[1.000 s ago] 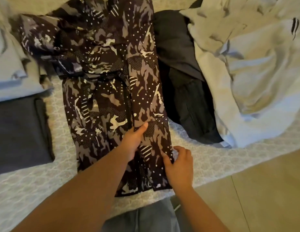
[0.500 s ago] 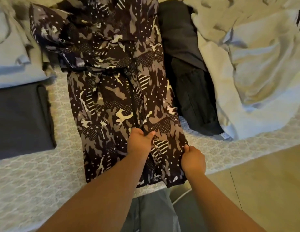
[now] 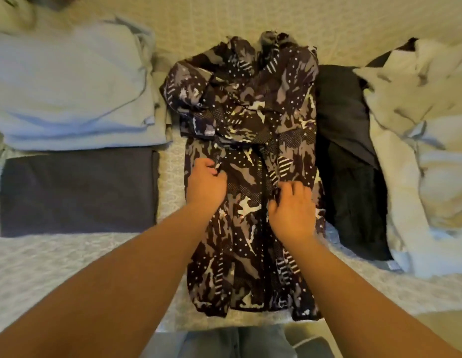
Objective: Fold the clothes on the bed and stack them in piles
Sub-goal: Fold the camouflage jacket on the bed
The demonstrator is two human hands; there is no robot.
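Folded pale blue sweatshirt (image 3: 69, 86) and dark grey cloth (image 3: 77, 192) sit at left; both hands, left hand (image 3: 205, 182) and right hand (image 3: 293, 210), pinch the half-folded camouflage-print jacket (image 3: 250, 177); the unfolded cream-and-black heap (image 3: 405, 151) at right remains.

Single head camera, looking steeply down, close over the bed (image 3: 173, 301), wide-angle, edges seemingly blurred.

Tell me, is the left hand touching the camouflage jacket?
Touching. The head view shows the left hand with fingers curled, pinching the camouflage jacket.
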